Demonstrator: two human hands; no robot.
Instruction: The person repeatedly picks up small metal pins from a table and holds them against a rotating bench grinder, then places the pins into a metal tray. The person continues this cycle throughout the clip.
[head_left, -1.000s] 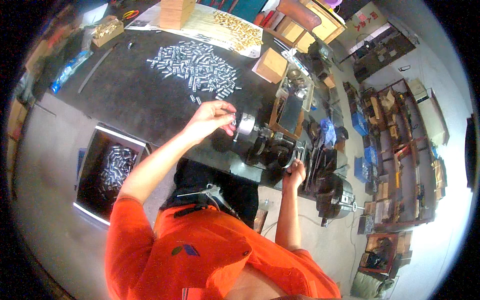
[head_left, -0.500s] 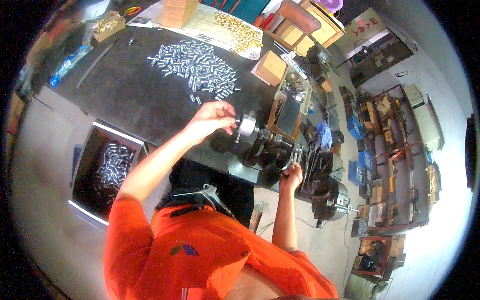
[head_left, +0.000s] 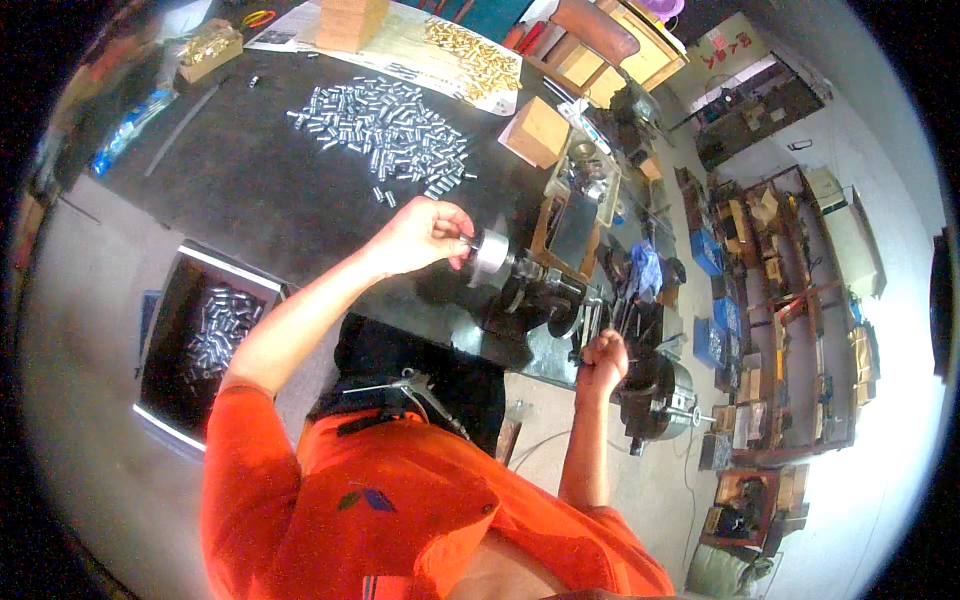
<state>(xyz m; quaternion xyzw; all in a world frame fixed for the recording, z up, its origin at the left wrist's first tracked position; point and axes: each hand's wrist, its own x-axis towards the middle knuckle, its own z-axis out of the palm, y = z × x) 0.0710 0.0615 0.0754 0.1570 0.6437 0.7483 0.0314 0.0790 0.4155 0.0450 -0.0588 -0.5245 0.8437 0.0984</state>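
Observation:
A small bench machine (head_left: 545, 298) stands at the table's front edge, with a round silver chuck (head_left: 489, 257) at its left end. My left hand (head_left: 425, 236) is at the chuck's face, thumb and fingers pinched on a small metal part (head_left: 467, 241), mostly hidden by the fingertips. The chuck's outline looks smeared. Past the machine's right end, my right hand (head_left: 604, 358) is closed in a fist beside some metal rods (head_left: 591, 318); what it grips is hidden. Beyond my left hand lies a wide spread of short silver metal cylinders (head_left: 385, 130) on the dark table (head_left: 250, 160).
A box (head_left: 160, 350) of silver cylinders sits below the table's left front edge. Brass pieces (head_left: 475, 60) lie on paper at the back. A wooden block (head_left: 535, 132) and a tray (head_left: 600, 190) stand behind the machine; a larger chuck (head_left: 660, 400) is at the right.
My right hand has moved right and slightly nearer to me, away from the machine's end. The chuck's projecting bars, distinct before, are now blurred. My left hand stays at the chuck.

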